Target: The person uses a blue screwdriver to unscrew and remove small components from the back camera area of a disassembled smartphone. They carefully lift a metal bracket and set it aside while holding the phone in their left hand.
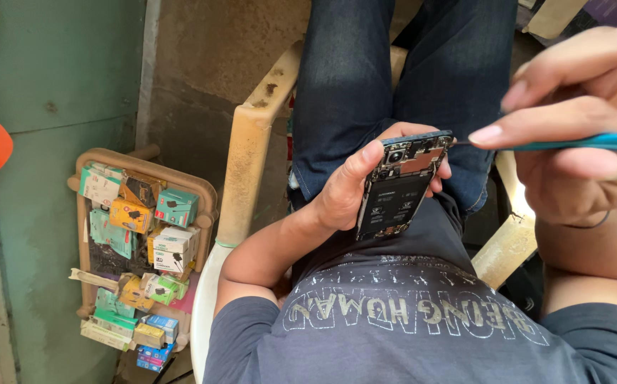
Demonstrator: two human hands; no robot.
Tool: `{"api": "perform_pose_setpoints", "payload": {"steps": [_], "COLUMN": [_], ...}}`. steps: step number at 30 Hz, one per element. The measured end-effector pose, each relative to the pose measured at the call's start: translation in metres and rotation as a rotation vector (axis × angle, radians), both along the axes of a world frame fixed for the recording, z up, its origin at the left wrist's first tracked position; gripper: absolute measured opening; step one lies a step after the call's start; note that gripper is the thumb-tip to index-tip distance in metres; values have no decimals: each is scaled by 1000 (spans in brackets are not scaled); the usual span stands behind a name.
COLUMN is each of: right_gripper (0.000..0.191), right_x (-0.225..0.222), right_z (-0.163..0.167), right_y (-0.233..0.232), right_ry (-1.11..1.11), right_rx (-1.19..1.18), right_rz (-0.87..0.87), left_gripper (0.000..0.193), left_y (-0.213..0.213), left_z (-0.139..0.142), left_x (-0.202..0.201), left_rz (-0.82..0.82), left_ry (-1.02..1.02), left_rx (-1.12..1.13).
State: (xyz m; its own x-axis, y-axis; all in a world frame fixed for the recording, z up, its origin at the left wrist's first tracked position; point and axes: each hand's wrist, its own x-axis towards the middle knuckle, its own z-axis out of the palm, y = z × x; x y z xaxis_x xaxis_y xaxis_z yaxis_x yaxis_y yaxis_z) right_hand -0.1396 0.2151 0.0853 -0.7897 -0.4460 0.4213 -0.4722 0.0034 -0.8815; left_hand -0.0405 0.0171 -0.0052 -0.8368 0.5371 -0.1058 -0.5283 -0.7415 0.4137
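left hand (pixel 347 188) grasps opened phone (pixel 402 186), long axis up-down, back off | right hand (pixel 578 121) pinches blue screwdriver (pixel 593 141) | tip meets phone's top-right corner, shaft running right

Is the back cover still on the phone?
No: the phone in the left hand shows its bare battery and circuit board, while the right hand holds a blue tool at its top corner.
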Motion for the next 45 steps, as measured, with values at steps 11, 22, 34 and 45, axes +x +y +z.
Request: {"api": "perform_pose_setpoints", "payload": {"steps": [11, 22, 34, 45], "right_gripper": [34, 33, 33, 35], "right_x": [3, -1, 1, 1], "right_z": [-36, -38, -48, -55], "right_y": [1, -3, -1, 2], "right_ry": [-118, -446, -738, -757], "right_rx": [-139, -286, -382, -405], "right_rz": [44, 157, 189, 232], "left_gripper": [69, 73, 73, 88], "left_y": [2, 1, 2, 0], "left_z": [4, -1, -2, 7], "left_x": [4, 5, 5, 2], "left_rz": [-2, -21, -35, -53], "left_ry": [-57, 17, -52, -68], "left_rx": [66, -8, 83, -53]}}
